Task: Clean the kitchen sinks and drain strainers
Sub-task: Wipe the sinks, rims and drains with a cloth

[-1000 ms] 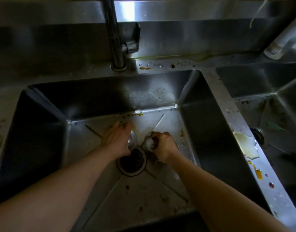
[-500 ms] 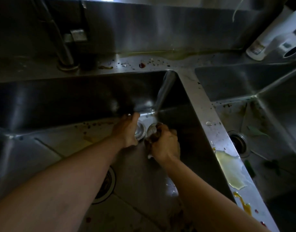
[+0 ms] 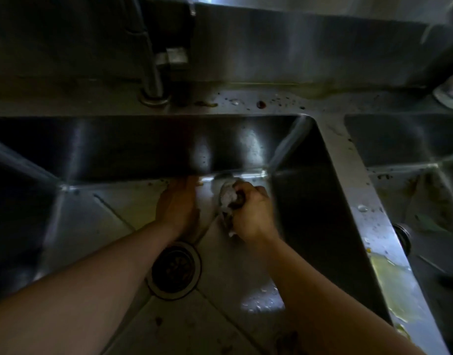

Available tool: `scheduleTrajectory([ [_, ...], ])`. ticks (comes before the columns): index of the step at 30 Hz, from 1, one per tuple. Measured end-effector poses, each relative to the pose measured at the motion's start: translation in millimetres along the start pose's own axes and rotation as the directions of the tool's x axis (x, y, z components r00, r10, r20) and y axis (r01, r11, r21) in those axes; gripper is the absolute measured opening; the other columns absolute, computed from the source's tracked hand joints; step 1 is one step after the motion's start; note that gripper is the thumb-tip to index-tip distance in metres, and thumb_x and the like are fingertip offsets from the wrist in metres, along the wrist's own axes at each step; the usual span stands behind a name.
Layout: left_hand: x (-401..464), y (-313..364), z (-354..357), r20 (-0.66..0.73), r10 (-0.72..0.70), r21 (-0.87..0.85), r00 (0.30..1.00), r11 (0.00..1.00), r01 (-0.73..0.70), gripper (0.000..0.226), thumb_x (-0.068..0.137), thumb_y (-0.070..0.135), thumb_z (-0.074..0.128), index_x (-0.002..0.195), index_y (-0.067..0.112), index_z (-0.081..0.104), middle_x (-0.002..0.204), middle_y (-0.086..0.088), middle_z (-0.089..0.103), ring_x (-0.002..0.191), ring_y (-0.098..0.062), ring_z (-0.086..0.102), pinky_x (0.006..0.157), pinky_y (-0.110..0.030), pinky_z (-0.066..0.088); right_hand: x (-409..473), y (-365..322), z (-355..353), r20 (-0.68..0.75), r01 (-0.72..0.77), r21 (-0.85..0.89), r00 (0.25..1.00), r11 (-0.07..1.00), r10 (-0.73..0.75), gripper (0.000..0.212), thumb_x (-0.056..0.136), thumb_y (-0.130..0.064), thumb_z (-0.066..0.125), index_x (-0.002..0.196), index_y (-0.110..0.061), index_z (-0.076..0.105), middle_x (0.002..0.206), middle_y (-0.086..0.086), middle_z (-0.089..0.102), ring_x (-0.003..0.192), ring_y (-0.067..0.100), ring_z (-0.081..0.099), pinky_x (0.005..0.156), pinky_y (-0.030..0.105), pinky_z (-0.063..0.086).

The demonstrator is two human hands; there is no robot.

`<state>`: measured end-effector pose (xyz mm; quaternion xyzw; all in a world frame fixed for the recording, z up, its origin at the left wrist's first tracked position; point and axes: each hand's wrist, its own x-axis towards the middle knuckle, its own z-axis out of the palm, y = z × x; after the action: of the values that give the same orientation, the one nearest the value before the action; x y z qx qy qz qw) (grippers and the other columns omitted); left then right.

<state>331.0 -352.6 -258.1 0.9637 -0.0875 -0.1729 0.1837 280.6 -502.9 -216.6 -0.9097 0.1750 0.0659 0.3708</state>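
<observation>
The right hand (image 3: 253, 213) grips a grey scouring wad (image 3: 229, 198), pressed to the sink floor (image 3: 220, 290) for scrubbing. The left hand (image 3: 178, 206) rests beside it, seemingly bracing; its fingers are hidden, with the drain strainer (image 3: 174, 270) just behind it.

Left basin floor (image 3: 92, 226): open steel from 8 to 10 o'clock of the drain opening (image 3: 174, 270); a hand could pass there.
Far-right corner, 1 o'clock of the drain: taken up by the left hand (image 3: 178, 208) and the right hand (image 3: 253, 213).
Faucet (image 3: 151, 73): stands on the back ledge at 12 o'clock, above the basin.
Divider (image 3: 353, 190): a raised, soiled strip at 3 o'clock, walling off the right basin (image 3: 425, 201).
</observation>
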Motion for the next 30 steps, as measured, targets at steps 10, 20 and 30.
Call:
scheduleTrajectory([
  [10,-46,-110,-24,0.049,-0.282,0.163,0.958,0.949,0.271,0.054,0.090,0.018,0.050,0.141,0.022,0.033,0.147,-0.007,0.033,0.130,-0.033,0.035,0.102,-0.044,0.032,56,-27,72,0.008,0.077,-0.109,0.997,0.991,-0.077,0.036,0.089,-0.007,0.053,0.125,-0.012,0.056,0.128,0.017,0.045,0.112,0.034,0.051,0.085,0.029,0.040],
  [20,-61,-127,-4,0.108,-0.288,0.270,0.952,0.930,0.250,0.073,0.084,0.020,0.056,0.148,0.027,0.023,0.159,-0.001,0.010,0.142,-0.026,0.020,0.113,-0.050,0.018,28,-7,117,0.214,0.369,-0.363,0.927,0.856,-0.309,0.042,0.097,-0.033,0.048,0.138,-0.029,0.042,0.138,0.003,0.038,0.124,0.024,0.041,0.098,0.034,0.034],
  [30,-82,-143,-27,0.192,-0.329,0.269,0.925,0.924,0.273,0.078,0.080,0.022,0.058,0.148,0.024,0.019,0.157,-0.002,0.009,0.143,-0.026,0.015,0.114,-0.052,0.017,-20,-13,102,0.533,0.588,-0.280,0.753,0.759,-0.387,0.028,0.086,-0.013,0.059,0.111,-0.023,0.066,0.100,0.004,0.045,0.091,0.024,0.052,0.076,0.028,0.045],
])
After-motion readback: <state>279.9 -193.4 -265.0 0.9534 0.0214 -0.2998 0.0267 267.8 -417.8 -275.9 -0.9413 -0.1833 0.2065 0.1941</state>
